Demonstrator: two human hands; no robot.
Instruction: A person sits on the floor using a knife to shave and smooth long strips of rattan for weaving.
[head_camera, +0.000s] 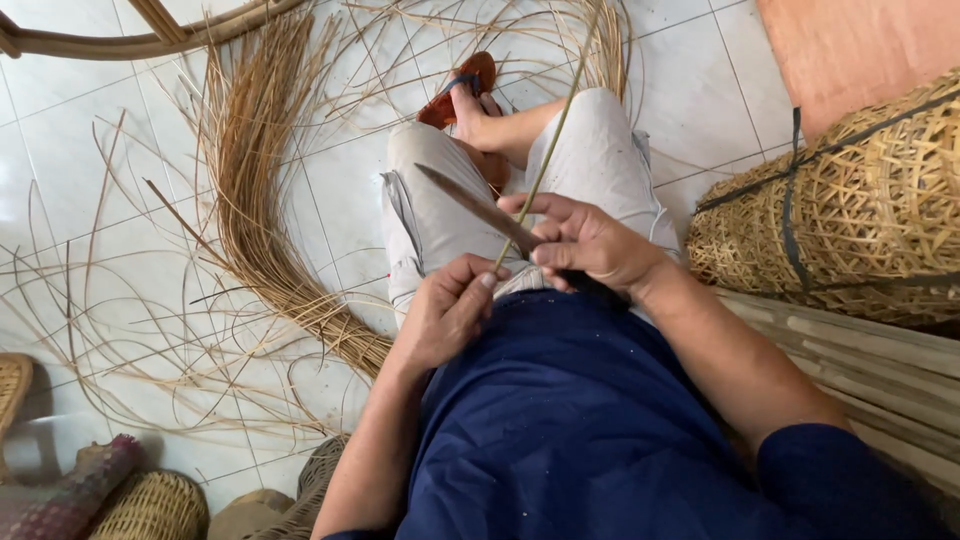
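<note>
**Knife on the strip, a heap still waiting**

My right hand (590, 245) is closed round the handle of a long knife (475, 208), whose blade points away toward ten o'clock across my lap. My left hand (450, 305) pinches a thin green-yellow cane strip (548, 140) between thumb and curled fingers, just below where the strip crosses the blade. From that pinch the strip runs up toward one o'clock, past my knee, and out of the top of the view. Strip and blade touch right between my two hands; I cannot tell how deep the edge sits in it.

I judge the work to be somewhere in the middle. At nine to eleven o'clock a thick bundle of strips (270, 200) curves over the tiled floor (80, 140), with loose strands scattered all round it, and I cannot tell which of these are already trimmed and which are raw. The strip in my hand looks only partly worked, since most of its length lies beyond the blade.

At three o'clock stand woven baskets (860, 210), tied together with a dark strap, so finished pieces exist. At seven o'clock more small woven pieces (150, 505) sit at the edge of the view. My sandalled foot (470, 95) rests at twelve o'clock, among the strands.
</note>
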